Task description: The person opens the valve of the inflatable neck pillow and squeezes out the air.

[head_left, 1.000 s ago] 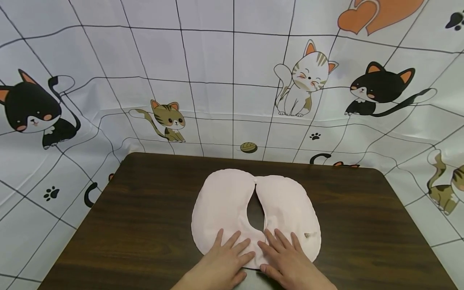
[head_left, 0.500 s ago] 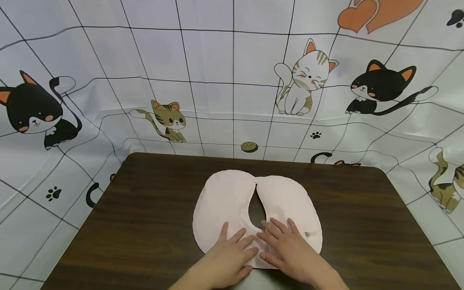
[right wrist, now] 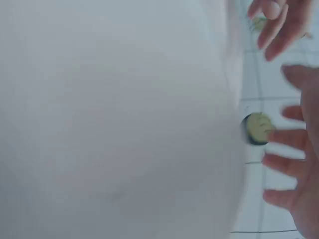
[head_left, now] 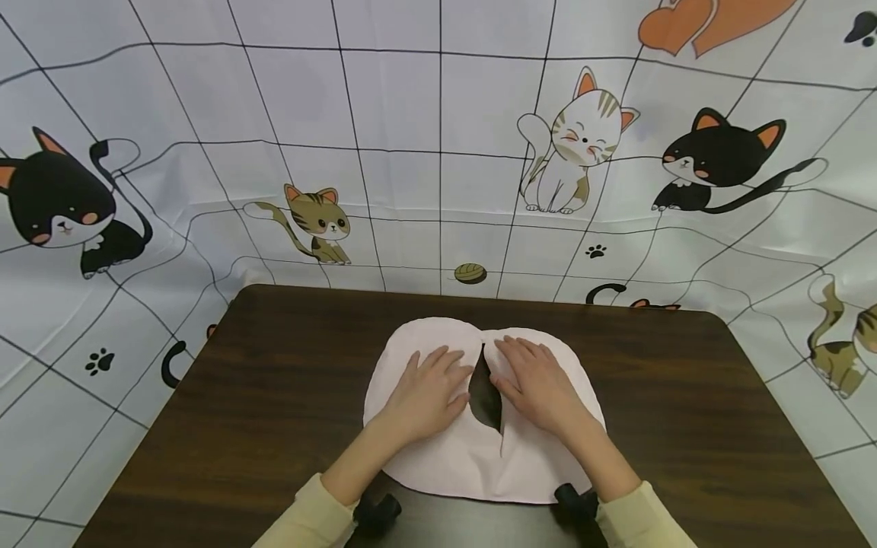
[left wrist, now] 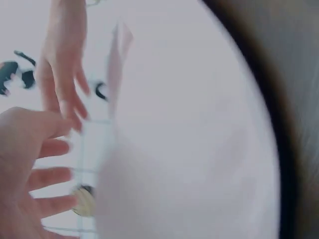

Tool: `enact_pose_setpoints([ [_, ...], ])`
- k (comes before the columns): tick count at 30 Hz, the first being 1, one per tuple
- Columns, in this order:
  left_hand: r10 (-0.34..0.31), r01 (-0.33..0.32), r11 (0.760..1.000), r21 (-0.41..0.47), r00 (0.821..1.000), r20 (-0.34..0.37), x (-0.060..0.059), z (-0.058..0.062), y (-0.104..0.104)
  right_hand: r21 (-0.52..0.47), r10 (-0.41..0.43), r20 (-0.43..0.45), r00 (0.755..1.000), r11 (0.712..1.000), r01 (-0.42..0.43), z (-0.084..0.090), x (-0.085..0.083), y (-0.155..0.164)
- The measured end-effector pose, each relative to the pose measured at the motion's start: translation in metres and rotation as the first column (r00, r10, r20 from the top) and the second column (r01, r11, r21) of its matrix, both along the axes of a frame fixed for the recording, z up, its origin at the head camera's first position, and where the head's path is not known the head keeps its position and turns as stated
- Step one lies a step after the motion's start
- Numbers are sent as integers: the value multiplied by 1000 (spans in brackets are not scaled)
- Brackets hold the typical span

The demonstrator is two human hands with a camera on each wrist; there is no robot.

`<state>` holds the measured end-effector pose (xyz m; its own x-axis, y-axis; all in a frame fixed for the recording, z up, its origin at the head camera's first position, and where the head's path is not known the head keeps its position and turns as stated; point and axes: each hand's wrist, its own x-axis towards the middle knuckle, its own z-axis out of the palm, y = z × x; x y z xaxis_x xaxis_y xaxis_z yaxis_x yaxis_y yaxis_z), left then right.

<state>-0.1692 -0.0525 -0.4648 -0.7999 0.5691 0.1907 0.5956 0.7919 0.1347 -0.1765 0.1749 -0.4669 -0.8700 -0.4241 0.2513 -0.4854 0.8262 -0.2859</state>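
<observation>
A pale pink, U-shaped neck pillow [head_left: 473, 468] lies on the dark table, with a narrow dark gap down its middle. Over its left lobe is my left hand [head_left: 428, 392], fingers straight and slightly spread. My right hand [head_left: 537, 384] is over the right lobe in much the same pose. In the left wrist view the pillow [left wrist: 189, 124] fills the middle, with the left hand [left wrist: 22, 169] at the left edge. The right wrist view has the right hand [right wrist: 304, 149] beside the blurred pillow [right wrist: 114, 114]. Neither hand grips anything; contact with the cloth is hard to judge.
The dark wooden table [head_left: 226, 426] extends to both sides of the pillow. A white curtain [head_left: 404, 99] with printed cats and grid lines hangs behind it. Black wrist mounts [head_left: 375, 514] show under the yellow sleeves [head_left: 308, 517]. A grey surface [head_left: 479, 525] lies at the front.
Both hands have moved forward from the pillow's near edge to its upper lobes, and the sleeves have come into view. The pillow has hardly moved.
</observation>
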Motion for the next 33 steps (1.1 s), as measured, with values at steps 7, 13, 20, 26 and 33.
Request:
enact_pose_setpoints([
  [7, 158, -158, 987, -38, 987, 18, -41, -16, 5, 90, -194, 2, 981, 977, 194, -15, -32, 7],
  [13, 218, -210, 971, -111, 974, 65, -51, -23, 9, 165, -259, 66, 964, 955, 246, -34, -45, 2],
  [20, 193, -180, 974, -137, 977, 93, -57, -25, 15, 176, -266, 148, 952, 955, 239, -33, -51, -3],
  [26, 148, -132, 981, -146, 983, 107, -61, -32, 15, 238, -264, 179, 948, 946, 218, -36, -51, -6],
  [33, 137, -120, 985, -124, 981, 135, -63, -32, 13, 254, -271, 159, 949, 941, 226, -33, -48, -10],
])
